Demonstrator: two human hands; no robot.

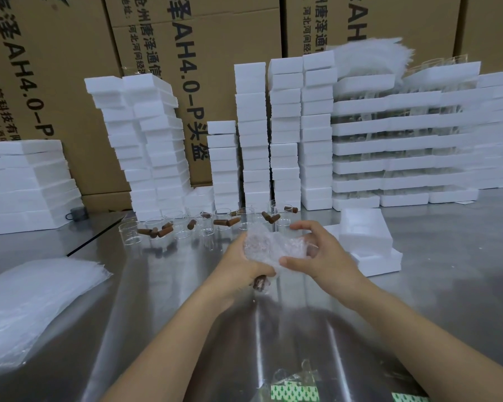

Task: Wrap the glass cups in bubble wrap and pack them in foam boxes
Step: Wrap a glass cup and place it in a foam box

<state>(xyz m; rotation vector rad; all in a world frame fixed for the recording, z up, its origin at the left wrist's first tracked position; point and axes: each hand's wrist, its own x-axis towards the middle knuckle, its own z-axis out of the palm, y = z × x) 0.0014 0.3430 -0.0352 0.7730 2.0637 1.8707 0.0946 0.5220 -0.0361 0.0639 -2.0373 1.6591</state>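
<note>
Both hands are meeting above the middle of the steel tabletop (163, 285), working on one bundle of bubble wrap (269, 245) held just clear of the surface. The left hand (241, 265) is gripping the bundle from the lower left, its fingers (260, 269) curling round the wrap, and a brown handle (260, 285) is poking out beneath them (the glass of the cup itself is hard to make out through the wrap). The right hand (323, 256) is closing on the bundle from the right, its thumb pressing the near side while the curved fingers (302, 226) are arching over the top, so the wrap is being pinched between them. Just beyond the hands, a row of bare glass cups (183, 227) with brown handles is standing on the tabletop, some touching one another. To the right of the hands, an open foam box (366, 242) is sitting on another foam piece. Tall stacks of white foam boxes (253, 134) are standing along the back, in front of printed cardboard cartons (55, 68). A pile of bubble wrap sheets (26, 300) is lying at the near left, well apart from the hands.
</note>
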